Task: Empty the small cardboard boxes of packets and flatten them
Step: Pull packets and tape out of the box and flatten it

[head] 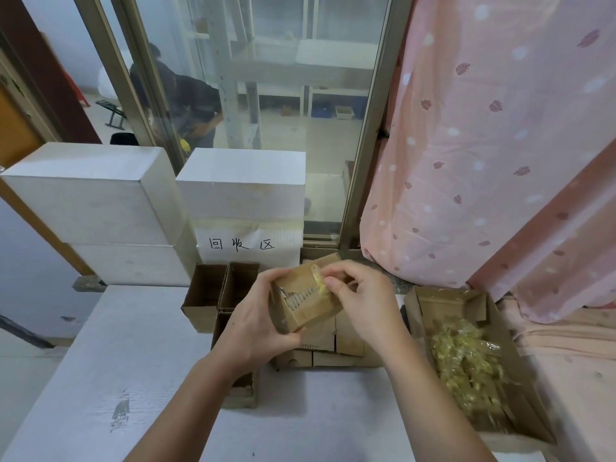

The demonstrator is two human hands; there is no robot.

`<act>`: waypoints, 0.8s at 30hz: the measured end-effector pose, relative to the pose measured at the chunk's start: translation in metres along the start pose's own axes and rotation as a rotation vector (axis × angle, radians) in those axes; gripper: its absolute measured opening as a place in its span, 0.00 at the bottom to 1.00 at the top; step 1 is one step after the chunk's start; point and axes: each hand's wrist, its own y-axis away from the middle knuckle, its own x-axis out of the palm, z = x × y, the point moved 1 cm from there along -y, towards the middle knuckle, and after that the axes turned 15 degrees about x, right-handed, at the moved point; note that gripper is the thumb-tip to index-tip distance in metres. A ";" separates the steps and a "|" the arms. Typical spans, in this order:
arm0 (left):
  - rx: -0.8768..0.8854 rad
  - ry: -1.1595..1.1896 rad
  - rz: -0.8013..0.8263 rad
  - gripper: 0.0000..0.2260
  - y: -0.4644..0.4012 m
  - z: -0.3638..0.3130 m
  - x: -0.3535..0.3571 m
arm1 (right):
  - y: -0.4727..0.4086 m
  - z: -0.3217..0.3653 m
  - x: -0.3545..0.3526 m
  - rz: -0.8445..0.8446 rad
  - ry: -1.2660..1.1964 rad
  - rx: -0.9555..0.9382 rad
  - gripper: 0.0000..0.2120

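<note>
The left hand grips a small cardboard box from its left side, fingers curled round the near edge, thumb on the upper face; the box is held tilted above the table, its open top turned toward the right hand. The right hand, just right of the box, pinches a yellowish packet between thumb and forefinger at the box mouth; a row of further packets shows inside the opening — their count cannot be told.

Beyond the left hand stand two open empty boxes side by side; a third open box lies beneath the left forearm, partly hidden. Directly below both hands lie flat cardboard pieces; their number cannot be told.

To the right of the right hand sits one large open carton holding a heap of yellowish packets — too blurred to count.

Beyond the hands a paper sign carries three handwritten characters: 回收区; it hangs below one white box. Left of that stand two more white boxes, stacked. A pink curtain hangs beyond the right hand.
</note>
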 end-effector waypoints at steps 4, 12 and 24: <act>0.033 -0.014 0.034 0.44 -0.002 -0.005 -0.002 | -0.002 0.002 0.001 0.030 -0.102 0.078 0.20; 0.021 0.019 0.036 0.43 0.001 -0.006 -0.004 | -0.002 0.002 0.001 -0.058 0.118 0.030 0.11; -0.059 0.191 -0.020 0.40 -0.011 0.000 -0.007 | -0.006 0.003 -0.002 -0.136 0.079 -0.164 0.04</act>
